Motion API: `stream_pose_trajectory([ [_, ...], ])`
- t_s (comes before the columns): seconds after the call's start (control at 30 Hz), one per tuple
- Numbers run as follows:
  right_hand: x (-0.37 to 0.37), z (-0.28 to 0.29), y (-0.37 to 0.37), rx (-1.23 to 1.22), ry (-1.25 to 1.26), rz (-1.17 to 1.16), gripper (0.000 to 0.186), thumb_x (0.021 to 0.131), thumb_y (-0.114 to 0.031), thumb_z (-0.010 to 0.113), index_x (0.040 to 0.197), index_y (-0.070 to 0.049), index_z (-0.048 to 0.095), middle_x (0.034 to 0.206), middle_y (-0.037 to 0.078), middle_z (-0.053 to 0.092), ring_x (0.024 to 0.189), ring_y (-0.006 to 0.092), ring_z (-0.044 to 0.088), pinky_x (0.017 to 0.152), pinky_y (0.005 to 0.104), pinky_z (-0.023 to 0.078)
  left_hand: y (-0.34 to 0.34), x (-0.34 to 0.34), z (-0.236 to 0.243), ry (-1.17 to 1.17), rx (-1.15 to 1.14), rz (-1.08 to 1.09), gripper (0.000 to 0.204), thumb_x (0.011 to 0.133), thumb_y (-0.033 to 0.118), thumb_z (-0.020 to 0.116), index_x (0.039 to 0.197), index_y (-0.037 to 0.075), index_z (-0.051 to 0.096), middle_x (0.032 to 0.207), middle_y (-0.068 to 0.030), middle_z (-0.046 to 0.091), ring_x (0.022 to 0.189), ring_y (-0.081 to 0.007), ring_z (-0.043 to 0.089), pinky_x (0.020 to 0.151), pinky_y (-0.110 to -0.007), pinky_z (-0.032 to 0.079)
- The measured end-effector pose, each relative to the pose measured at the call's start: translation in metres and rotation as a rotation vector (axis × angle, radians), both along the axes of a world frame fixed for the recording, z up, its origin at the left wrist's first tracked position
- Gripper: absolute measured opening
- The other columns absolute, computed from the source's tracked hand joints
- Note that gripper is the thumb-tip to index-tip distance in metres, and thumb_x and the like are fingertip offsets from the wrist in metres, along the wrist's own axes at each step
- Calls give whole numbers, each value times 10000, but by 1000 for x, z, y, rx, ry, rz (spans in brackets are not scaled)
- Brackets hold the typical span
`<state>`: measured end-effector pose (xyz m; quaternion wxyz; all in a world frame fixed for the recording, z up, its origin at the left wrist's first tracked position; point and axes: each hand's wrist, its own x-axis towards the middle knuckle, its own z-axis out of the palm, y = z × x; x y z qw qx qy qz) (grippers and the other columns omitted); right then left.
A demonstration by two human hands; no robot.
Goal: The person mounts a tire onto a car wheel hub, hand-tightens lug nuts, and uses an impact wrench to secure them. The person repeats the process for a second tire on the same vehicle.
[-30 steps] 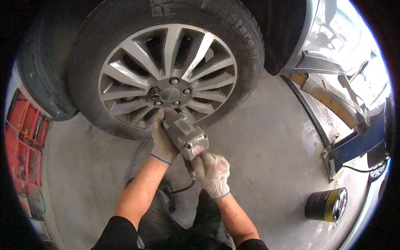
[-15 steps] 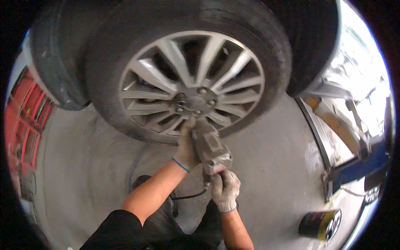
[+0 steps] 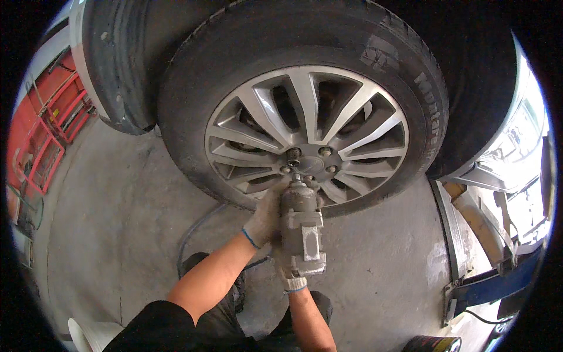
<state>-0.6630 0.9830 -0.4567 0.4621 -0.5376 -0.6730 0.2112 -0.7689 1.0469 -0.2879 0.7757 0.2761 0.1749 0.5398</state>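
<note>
Red, over on the far left: a red tubular metal rack (image 3: 47, 126) stands at the edge of the grey concrete floor (image 3: 135, 193). Below it, cut off by the lower edge, sits a white, round-rimmed container (image 3: 99, 335). Moving inward, a thin dark hose (image 3: 185, 240) curves across the concrete toward the wheel.

Now the hands! The left hand (image 3: 268, 216), in a pale knitted glove with a blue cuff edge, cups the left side of the tool near its nose, its fingers partly hidden. The right hand (image 3: 285, 270), gloved to match, is closed on the rear grip from beneath (most of it is out of sight behind the housing). Between them, the worn grey metal impact wrench (image 3: 302, 229) points nose-first at the hub of the silver multi-spoke alloy wheel (image 3: 305, 102) with its black rubber tyre (image 3: 328, 41). The wrench's small square drive tip (image 3: 297, 177) shows just below a dark cylindrical socket (image 3: 294, 155) at the hub's upper left.

Farther right, a black bucket (image 3: 431, 344) peeks in at the bottom, then a yellowish lift arm (image 3: 478, 226), and finally a blue metal beam (image 3: 498, 287).
</note>
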Motion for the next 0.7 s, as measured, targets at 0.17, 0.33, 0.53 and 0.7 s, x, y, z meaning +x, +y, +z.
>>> stream_pose_trajectory([
  [0.17, -20, 7, 11, 12, 67, -83, 432, 939, -193, 672, 1348, -80, 593, 1139, 110, 674, 1018, 265, 634, 844, 407, 531, 9, -9, 18, -124, -120, -79, 490, 1006, 419, 523, 1245, 11, 648, 1122, -160, 734, 968, -285, 728, 890, -419, 600],
  [0.33, -21, 9, 10, 8, 73, -90, 385, 924, -253, 706, 1273, -100, 647, 1124, 116, 690, 1028, 299, 638, 858, 421, 527, 27, -10, -1, -148, -91, -176, 461, 1023, 375, 486, 1197, -18, 654, 1084, -187, 731, 938, -298, 726, 876, -437, 603],
  [0.53, -25, 6, 9, -22, 85, -88, 342, 912, -311, 739, 1193, -120, 701, 1103, 120, 707, 1034, 332, 643, 869, 432, 522, 26, -6, 7, -113, -134, -114, 431, 1022, 370, 493, 1175, 6, 667, 1023, -167, 738, 895, -287, 733, 842, -430, 611],
  [0.7, -26, 13, 10, -59, 36, -42, 314, 927, -301, 730, 1179, -115, 701, 1086, 113, 713, 1008, 324, 649, 856, 420, 526, 20, -8, 22, -32, -151, -40, 429, 1019, 386, 508, 1167, 22, 678, 1022, -140, 746, 890, -277, 736, 829, -417, 611],
])
